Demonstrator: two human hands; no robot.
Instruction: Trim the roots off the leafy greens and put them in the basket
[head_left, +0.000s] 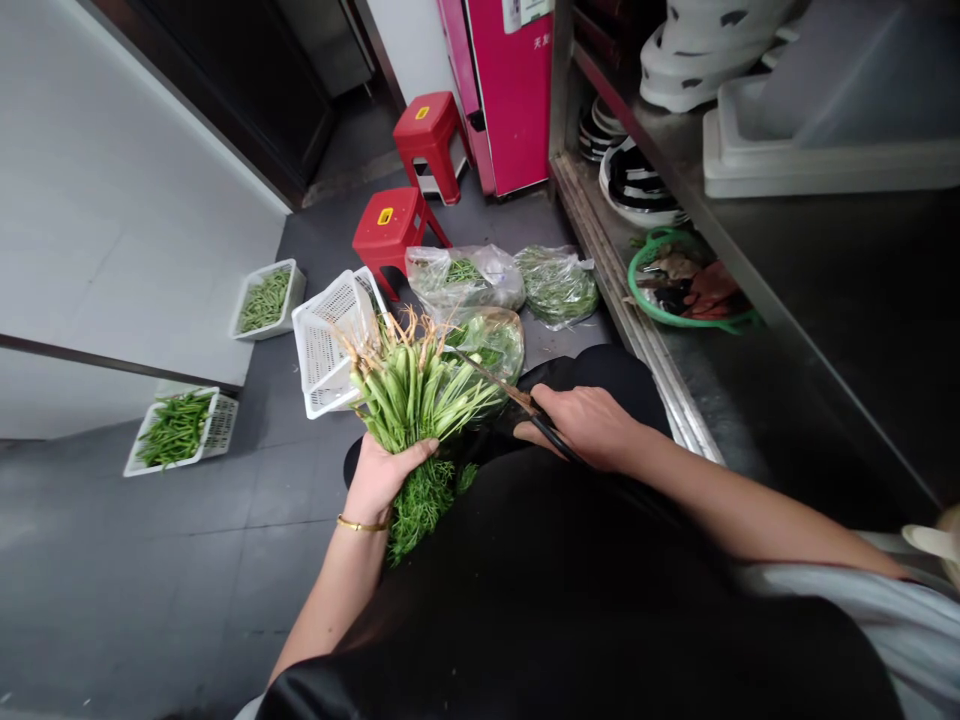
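Note:
My left hand point(384, 474) is wrapped round a thick bunch of leafy greens point(409, 390), with pale stems and orange-brown roots pointing away from me. Its feathery leaves hang down toward my lap. In my right hand point(581, 425) is a pair of scissors point(506, 388), gripped by the dark handles. The blades point left and reach the stems at the bunch's right side; whether they are cutting I cannot tell. Just beyond the bunch, a plastic bag of greens point(499, 340) lies open.
White baskets point(330, 340) stand on the floor beyond the bunch. To the left are a basket of green peppers point(217, 425) and a tub of green beans point(292, 300). Bagged greens point(559, 290) lie ahead, near red stools point(386, 225). A metal shelf point(675, 205) borders my right side, holding a green basket point(637, 285).

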